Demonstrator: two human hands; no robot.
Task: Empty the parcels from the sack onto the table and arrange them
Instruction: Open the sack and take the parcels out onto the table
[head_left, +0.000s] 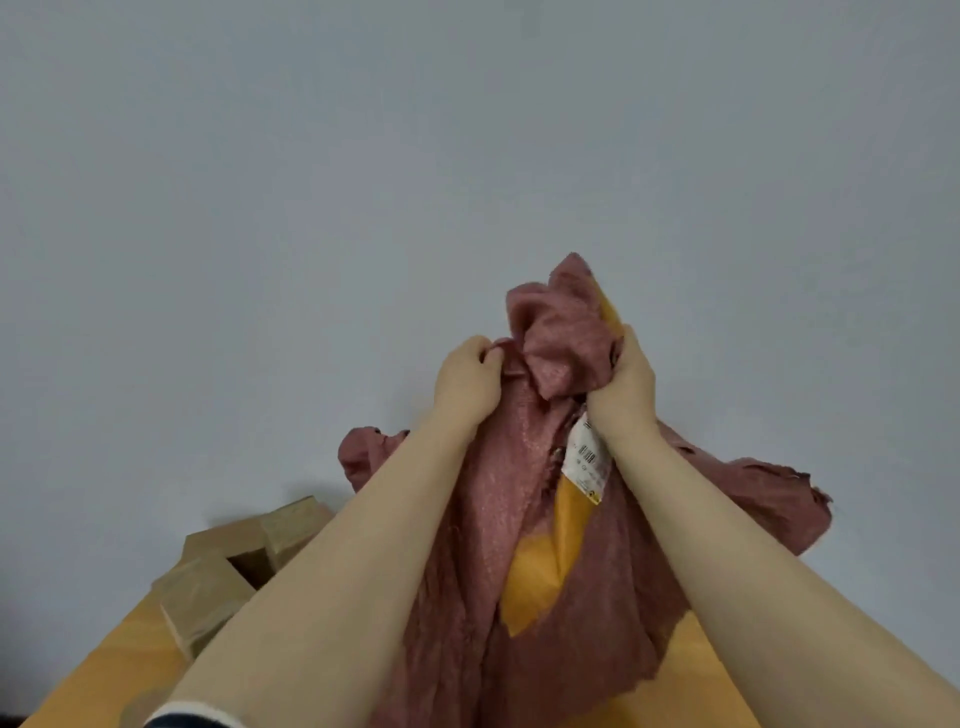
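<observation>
A person's two bare hands hoist a dusty-red woven sack (478, 519) above an orange table (114, 665), in front of a plain grey wall (311, 208). The left hand (465, 382) is closed tight on a fold at the sack's upper left, fingers curled into the cloth. The right hand (623, 382) is clenched round a bunched wad of the fabric at the sack's upper right, knuckles towards the camera. A yellow mailer parcel (540, 561) shows through a ragged gap in the middle of the sack; it is off the table, and its white shipping label (584, 457) sits just below the right wrist. A strip of the same yellow pokes out above the right hand, but whether that hand pinches the mailer along with the cloth cannot be told. The sack's lower folds drape down to the table between the forearms. Left of the sack, three brown cardboard boxes (208, 597) lie huddled together on the table, partly hidden by the left forearm. A dark sleeve with a white cuff (192, 714) shows at the bottom edge, below the sack's left side.
</observation>
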